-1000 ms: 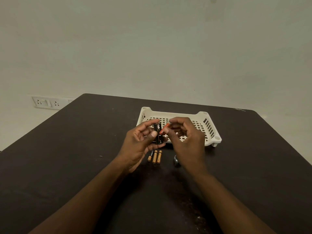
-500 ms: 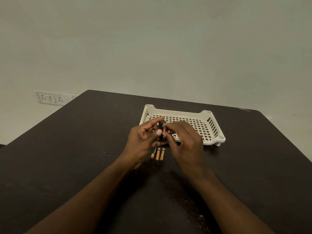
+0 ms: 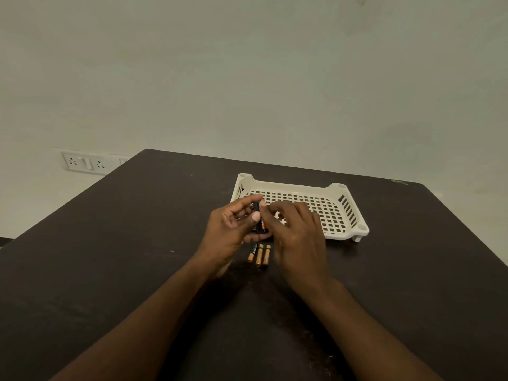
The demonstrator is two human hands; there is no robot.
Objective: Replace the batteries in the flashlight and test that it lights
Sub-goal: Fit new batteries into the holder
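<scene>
We're mid-swap, roughly halfway by our read. Left hand is gripping the black battery holder upright betw thumb and fingers, held just above the desk, in front of the near-left corner of the white basket. Right hand is pressing in against the holder's right side, fingers curled onto an orange-banded battery that's sitting against the holder; can't tell if it's fully seated or just being pushed in. Three more batteries are lying side by side on the desk, just below both hands, approx center of the desk. Can't tell from here whether those are the spent ones or the fresh ones, so we're not calling the count. Flashlight body isn't visible as a separate part; may be hidden behind the hands. Still left, as we're judging it: finishing the cell loading w/ correct polarity, sliding the holder back into the body, closing the cap, switching on for the light test. Wall outlet strip is sitting off the desk's far-left corner, not relevant.
</scene>
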